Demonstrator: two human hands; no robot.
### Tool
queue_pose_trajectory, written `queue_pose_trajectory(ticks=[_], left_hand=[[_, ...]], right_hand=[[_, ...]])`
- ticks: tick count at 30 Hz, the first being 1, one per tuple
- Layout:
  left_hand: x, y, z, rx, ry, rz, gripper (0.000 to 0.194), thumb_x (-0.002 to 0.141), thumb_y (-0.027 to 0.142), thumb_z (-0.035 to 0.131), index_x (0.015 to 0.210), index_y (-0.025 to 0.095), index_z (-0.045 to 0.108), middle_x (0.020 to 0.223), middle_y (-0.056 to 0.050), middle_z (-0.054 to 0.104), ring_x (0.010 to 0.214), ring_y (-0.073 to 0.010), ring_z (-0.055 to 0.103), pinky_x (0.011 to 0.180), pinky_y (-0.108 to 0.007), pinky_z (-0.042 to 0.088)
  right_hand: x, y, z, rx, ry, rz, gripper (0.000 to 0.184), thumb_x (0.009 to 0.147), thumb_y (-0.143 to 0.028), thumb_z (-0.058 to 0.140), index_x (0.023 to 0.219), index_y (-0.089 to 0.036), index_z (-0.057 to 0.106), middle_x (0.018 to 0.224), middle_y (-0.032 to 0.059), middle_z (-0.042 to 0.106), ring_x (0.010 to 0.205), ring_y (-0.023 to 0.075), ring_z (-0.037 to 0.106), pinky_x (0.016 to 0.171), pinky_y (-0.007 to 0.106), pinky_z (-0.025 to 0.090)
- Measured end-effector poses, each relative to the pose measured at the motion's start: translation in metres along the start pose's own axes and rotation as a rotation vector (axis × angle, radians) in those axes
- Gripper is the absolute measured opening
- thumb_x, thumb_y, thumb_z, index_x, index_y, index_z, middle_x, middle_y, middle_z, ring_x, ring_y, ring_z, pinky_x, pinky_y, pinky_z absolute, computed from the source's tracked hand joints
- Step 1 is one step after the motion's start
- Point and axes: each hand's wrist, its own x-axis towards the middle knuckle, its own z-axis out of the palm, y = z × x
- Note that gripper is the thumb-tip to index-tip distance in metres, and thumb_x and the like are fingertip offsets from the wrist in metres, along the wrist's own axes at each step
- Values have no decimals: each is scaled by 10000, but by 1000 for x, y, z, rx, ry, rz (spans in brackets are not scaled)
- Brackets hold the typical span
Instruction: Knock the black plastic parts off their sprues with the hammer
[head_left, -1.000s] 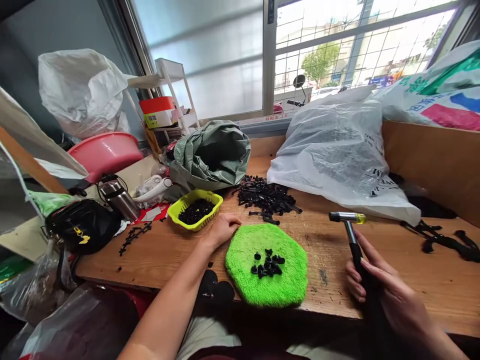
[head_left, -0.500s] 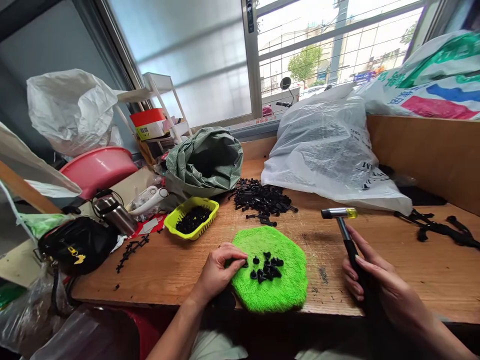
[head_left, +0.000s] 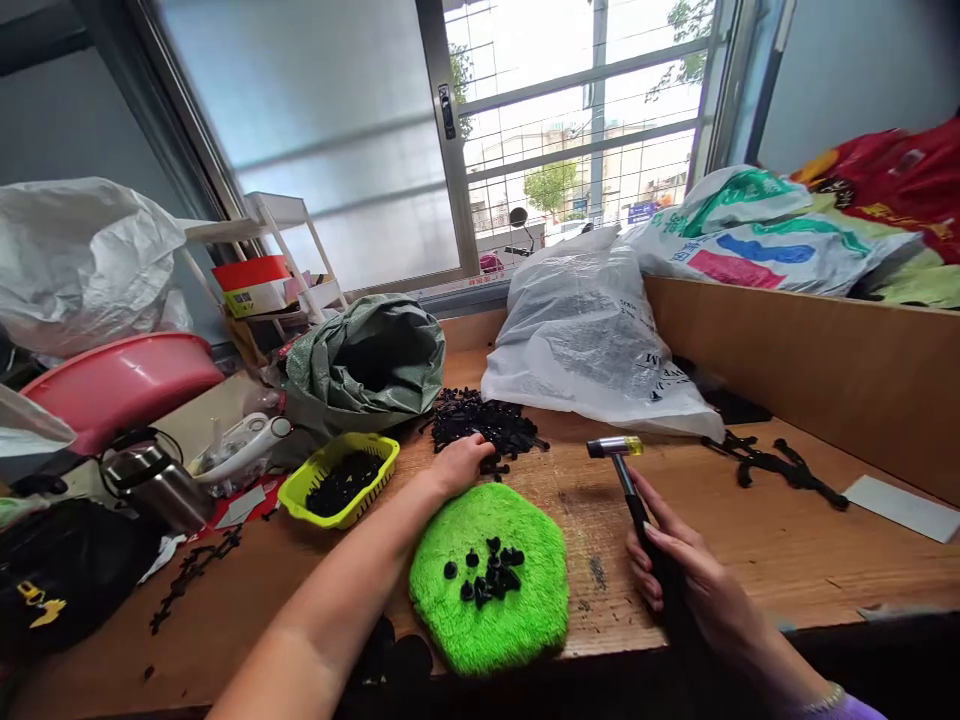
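Note:
My right hand grips the black handle of a small two-faced mallet. Its metal head has one black face and one yellow face and is raised above the wooden table. My left hand reaches past a fuzzy green pad to the near edge of a heap of black plastic parts. Those fingers are bent down and mostly hidden, so whether they hold a part is unclear. On the pad lie several small black plastic pieces, most bunched together, with a few apart on the left.
A yellow basket of black pieces stands left of the pad, near an open green woven sack. Behind the heap lies a white plastic bag. Strips of black parts lie to the right. A steel flask is at left.
My left hand has left the pad's left edge and moved forward to the heap, leaving a black piece on the pad. The view has turned right; my right hand still holds the mallet.

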Motion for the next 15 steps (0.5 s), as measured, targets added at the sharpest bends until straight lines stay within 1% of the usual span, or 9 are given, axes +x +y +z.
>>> queue_pose_trajectory(ticks=[2,4,5,6,8,10,12,13,15], left_hand=[[-2,-2,0,4,22,6,284,704,26,525,880,197,669,940,-54,647,876,-184,634,840,-276,470],[-8,-7,-4,-49,110,-20,277,709,28,499,872,184,660,917,-49,656,879,-180,631,842,-273,467],[-12,-9,-7,-116,174,-49,255,714,42,497,864,176,653,888,-43,659,856,-174,630,826,-270,471],[-17,-11,-11,-216,247,-89,218,718,66,506,854,169,641,848,-33,659,817,-164,628,799,-265,476],[-29,-15,-18,-488,377,-188,150,712,130,557,852,161,600,761,-6,644,716,-135,613,727,-246,483],[-42,-17,-23,-772,445,-292,218,683,188,619,887,163,548,725,17,628,642,-106,593,667,-228,483],[-56,-16,-25,-988,444,-385,316,637,212,678,906,163,518,726,21,630,611,-92,589,630,-215,484],[-63,-16,-25,-1055,420,-422,351,612,217,704,903,161,518,728,19,634,602,-89,589,616,-211,484],[-76,-15,-21,-1113,350,-476,393,562,210,750,886,154,534,721,14,644,592,-91,596,603,-213,489]], right_hand=[[0,0,0,8,-8,1,803,818,-480,628,1501,-367,220,607,-52,489,420,111,424,374,199,347],[-1,-1,1,24,-15,4,807,818,-473,632,1502,-363,218,610,-50,495,424,111,427,378,199,353],[-1,-2,1,34,-19,6,811,815,-470,637,1502,-363,219,608,-50,496,426,111,427,379,198,355],[-2,-2,1,44,-22,10,818,811,-466,645,1502,-364,218,603,-52,495,425,109,425,380,196,356],[-2,-3,2,64,-27,16,827,806,-453,655,1501,-368,216,595,-54,494,424,105,419,382,189,356],[-2,-4,3,77,-26,16,836,801,-442,662,1501,-373,210,594,-57,491,426,104,416,380,184,358],[-1,-4,3,82,-23,15,839,796,-437,665,1500,-376,213,601,-56,494,430,106,418,376,183,362],[-1,-4,4,82,-21,13,833,796,-438,664,1498,-378,219,604,-56,496,431,108,420,374,185,366],[-1,-4,4,78,-20,8,823,797,-436,660,1495,-382,227,609,-54,501,434,110,425,373,186,372]])
